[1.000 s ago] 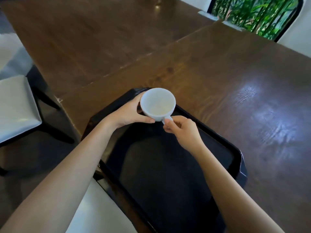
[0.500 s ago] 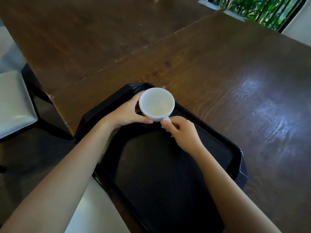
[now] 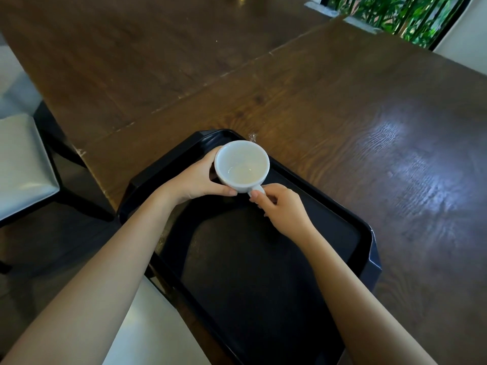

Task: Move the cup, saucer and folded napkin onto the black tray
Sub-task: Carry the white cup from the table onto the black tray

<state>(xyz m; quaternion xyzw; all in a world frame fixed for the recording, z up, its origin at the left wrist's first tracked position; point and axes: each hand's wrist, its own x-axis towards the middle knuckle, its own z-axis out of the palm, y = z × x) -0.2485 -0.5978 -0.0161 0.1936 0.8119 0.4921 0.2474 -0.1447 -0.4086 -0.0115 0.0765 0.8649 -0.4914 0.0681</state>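
Note:
An empty white cup [image 3: 242,165] is over the far corner of the black tray [image 3: 367,233], which lies at the near edge of the dark wooden table [image 3: 342,106]. My left hand [image 3: 196,180] wraps around the cup's left side. My right hand [image 3: 283,209] pinches the cup's handle from the near side. Whether the cup rests on the tray or hangs just above it cannot be told. No saucer or folded napkin is in view.
A second wooden table top [image 3: 131,48] adjoins on the far left. A grey padded chair seat [image 3: 21,164] stands at the left, another pale seat [image 3: 155,333] below the tray's near edge. Green plants [image 3: 395,14] show behind a window at the top right.
The view has shifted slightly and the cup with both hands sits a little lower and nearer the tray's far corner. Both grips are unchanged.

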